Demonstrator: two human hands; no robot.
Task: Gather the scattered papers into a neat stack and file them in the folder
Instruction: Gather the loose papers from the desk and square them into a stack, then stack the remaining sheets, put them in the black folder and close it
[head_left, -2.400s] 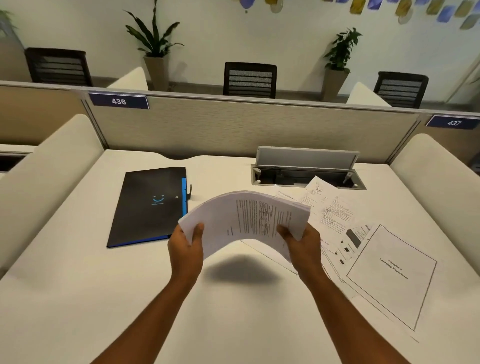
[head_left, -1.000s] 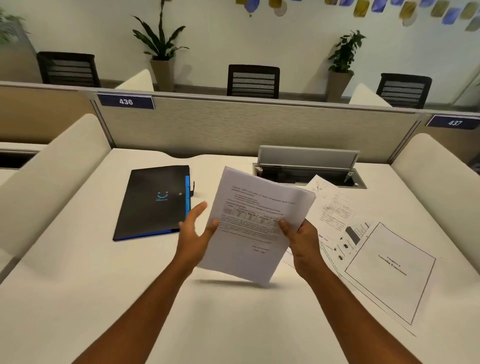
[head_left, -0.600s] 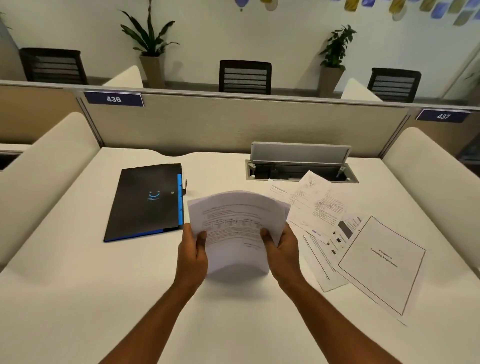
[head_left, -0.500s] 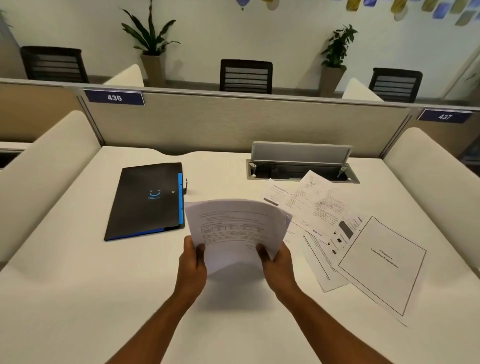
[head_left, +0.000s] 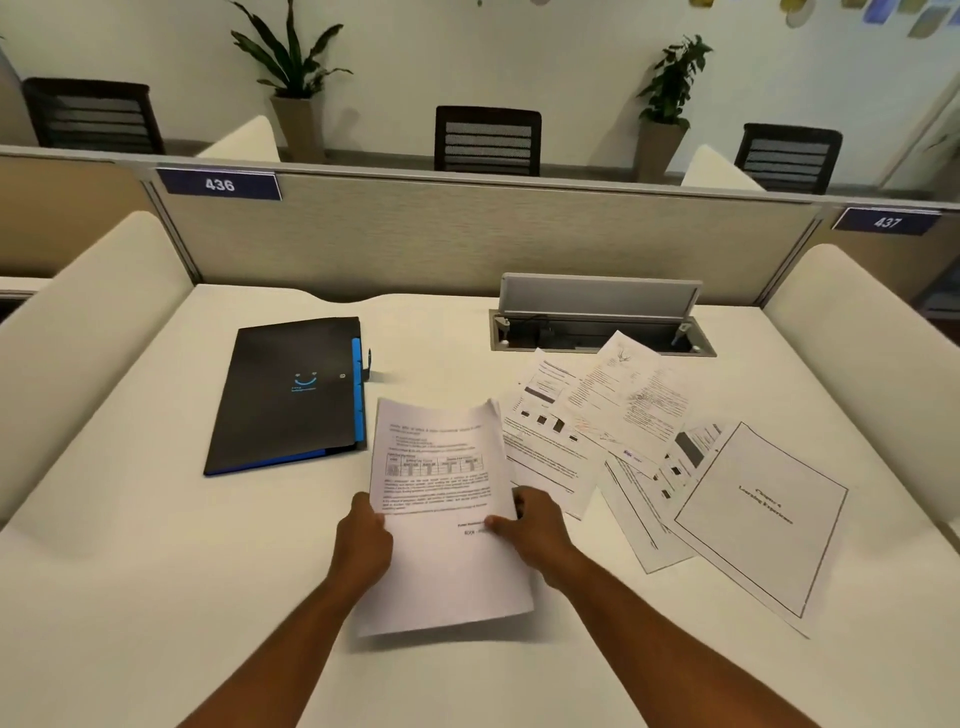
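Folder: a black folder (head_left: 291, 392) with a blue edge lay closed and flat on the left part of the white desk (head_left: 130, 597), just left of the held sheets and untouched.
Left hand: the left hand (head_left: 363, 543) gripped the left edge of the gathered stack (head_left: 441, 499), fingers curled under and thumb at the margin.
Gathered stack: it sat between the two hands at the desk's middle, printed side up; whether its near edge rested on the desk could not be told. The far right corner curled up and the sheet edges there looked slightly uneven.
Right hand: the right hand (head_left: 535, 525) pinched the right edge, thumb on top near the last printed lines.
Loose papers: several sheets (head_left: 597, 415) lay fanned and overlapping to the right, the nearest partly under the stack's right edge; a bordered title page (head_left: 758, 514) lay furthest right, on top of its neighbours.
Cable tray: an open hatch (head_left: 597, 327) sat behind the loose sheets.
Step in hand, judged: squaring what was collected so far.
Doing it well: loosen both grips a little, stand the sheets on their edge and tap them level, then flatten the curled corner; sweep up the fanned sheets together, not one by one, before opening the folder.
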